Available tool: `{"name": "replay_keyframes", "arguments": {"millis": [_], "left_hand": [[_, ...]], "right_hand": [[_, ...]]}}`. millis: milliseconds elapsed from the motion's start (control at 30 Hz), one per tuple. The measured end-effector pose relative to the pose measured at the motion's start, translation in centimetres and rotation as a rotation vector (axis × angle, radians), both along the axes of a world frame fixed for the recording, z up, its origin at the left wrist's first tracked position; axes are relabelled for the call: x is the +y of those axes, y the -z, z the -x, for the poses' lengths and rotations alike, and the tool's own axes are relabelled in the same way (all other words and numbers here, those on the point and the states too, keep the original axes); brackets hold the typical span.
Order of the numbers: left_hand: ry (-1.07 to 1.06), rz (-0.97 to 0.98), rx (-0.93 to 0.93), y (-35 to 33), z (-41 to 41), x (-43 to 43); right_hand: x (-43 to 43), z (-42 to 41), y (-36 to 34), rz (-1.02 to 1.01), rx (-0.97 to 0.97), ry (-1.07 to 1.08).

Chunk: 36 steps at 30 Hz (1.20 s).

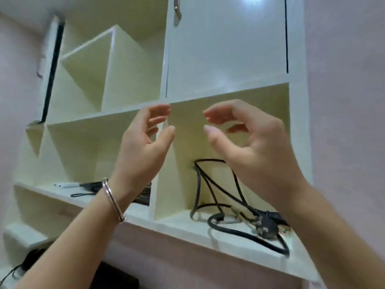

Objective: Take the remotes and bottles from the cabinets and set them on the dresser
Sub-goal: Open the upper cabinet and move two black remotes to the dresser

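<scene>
Both hands hovering empty before white cabinet (229, 91): left hand (143, 147) and right hand (254, 147) spread wide, fingers curling; black cables (229, 207) lying in right cubby

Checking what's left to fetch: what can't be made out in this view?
- Head view: the dark items in the lower left cubby, hidden by the left hand and its wrist.
- White object: too small to identify.
- Behind the closed door: hidden.
- No dresser in view.
</scene>
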<state>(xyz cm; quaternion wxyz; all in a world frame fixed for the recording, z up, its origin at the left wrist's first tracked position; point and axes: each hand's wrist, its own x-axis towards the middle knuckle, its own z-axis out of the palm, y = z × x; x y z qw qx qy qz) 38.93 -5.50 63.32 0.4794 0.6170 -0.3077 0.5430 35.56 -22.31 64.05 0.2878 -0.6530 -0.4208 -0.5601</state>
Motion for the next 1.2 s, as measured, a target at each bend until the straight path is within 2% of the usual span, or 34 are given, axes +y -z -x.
{"name": "replay_keyframes", "arguments": {"millis": [133, 233, 367, 567, 800, 900, 1033, 1200], "left_hand": [[-0.112, 0.014, 0.008, -5.0, -2.6, 0.2], [-0.172, 0.017, 0.118, -7.9, -4.6, 0.9], [-0.099, -0.009, 0.262, -10.1, -6.8, 1.8], [-0.002, 0.000, 0.210, -12.9, -9.0, 1.9], [0.145, 0.024, 0.147, -15.7, -10.9, 2.1], [0.183, 0.005, 0.136, -15.8, -11.5, 2.5], [0.209, -0.022, 0.123, -15.8, -11.9, 2.6], [0.229, -0.082, 0.133, -16.2, -11.6, 2.5]], "right_hand": [[0.9, -1.1, -6.7, 0.040, -0.125, 0.336], [1.5, -3.2, -10.3, 0.106, -0.051, 0.555], [2.8, -5.7, -12.9, 0.146, -0.006, 0.645], [5.4, -8.4, -16.5, 0.184, -0.065, 0.767], [7.9, -10.2, -23.0, 0.121, -0.114, 0.797], [8.9, -10.6, -24.9, 0.141, -0.074, 0.794], [9.9, -10.6, -26.3, 0.141, 0.024, 0.733], [10.9, -10.1, -26.8, 0.008, 0.070, 0.591]]}}
